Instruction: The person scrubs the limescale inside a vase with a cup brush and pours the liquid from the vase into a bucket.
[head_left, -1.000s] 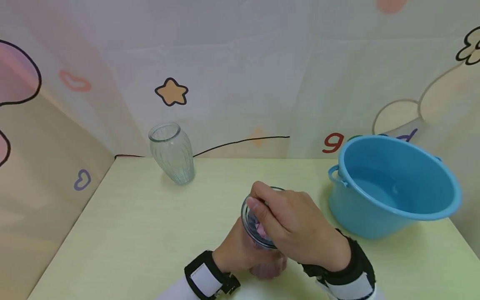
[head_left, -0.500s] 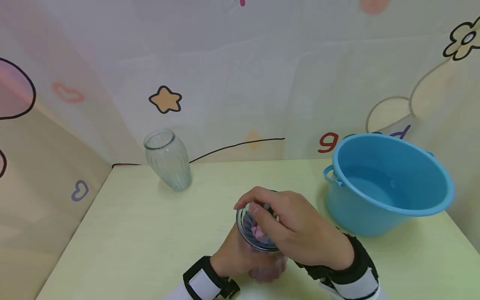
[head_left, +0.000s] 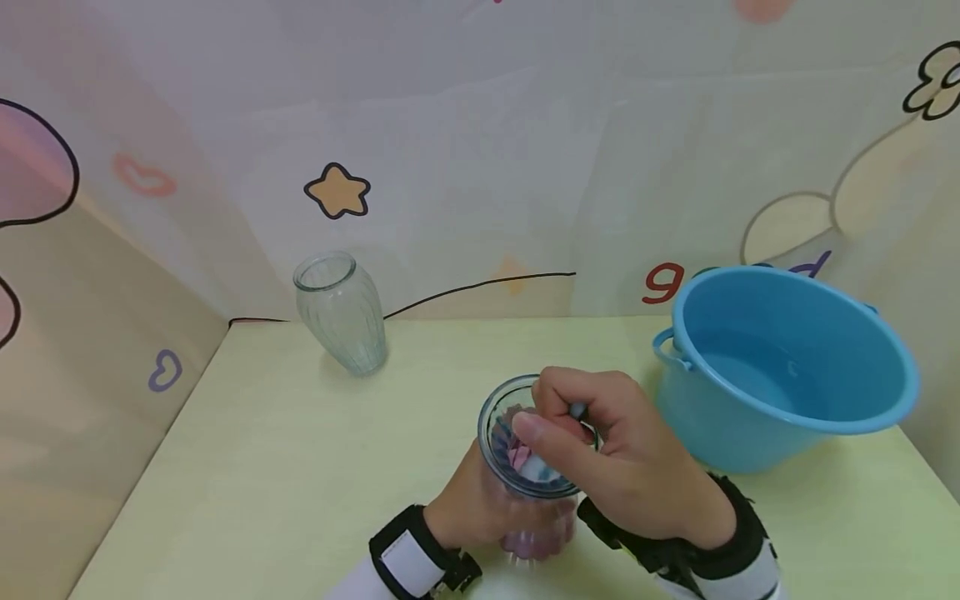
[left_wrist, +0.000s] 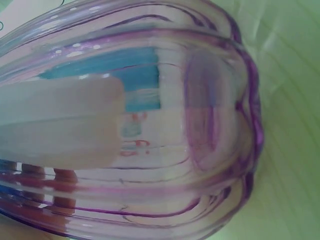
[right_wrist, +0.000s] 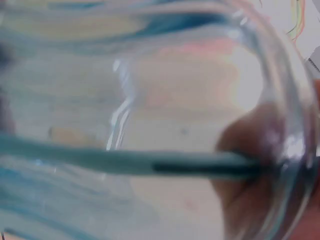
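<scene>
1. A pale yellow-green table (head_left: 285,467) with a smooth matt top fills the near part of the head view; its far edge meets a soft, creased backdrop (head_left: 480,142) printed with cartoon shapes: an orange star (head_left: 338,191), hearts, a flower outline and coloured letters.
2. At the far left of the table stands a clear glass vase (head_left: 341,313), upright, ribbed lengthwise, bulging below a narrower round mouth.
3. At the right sits a glossy blue plastic basin (head_left: 787,367), round, with a small loop handle on its left side; it seems to hold water, though the surface is hard to make out.
4. Near the middle front stands a second ribbed glass vase (head_left: 525,467), well apart from the first and close beside the basin. Its glass looks tinted purple at the base, as the left wrist view (left_wrist: 220,125) shows, with soft lengthwise flutes.
5. The left hand (head_left: 480,508) wraps round this vase's body from the near left, fingers curled on the glass.
6. The right hand (head_left: 615,467) hangs over the vase's mouth, thumb and fingers pinched on a slim blue-grey rod (head_left: 577,409) that reaches down inside; the right wrist view shows it (right_wrist: 150,164) crossing the rim.
7. Both wrists wear black-and-white bands.
</scene>
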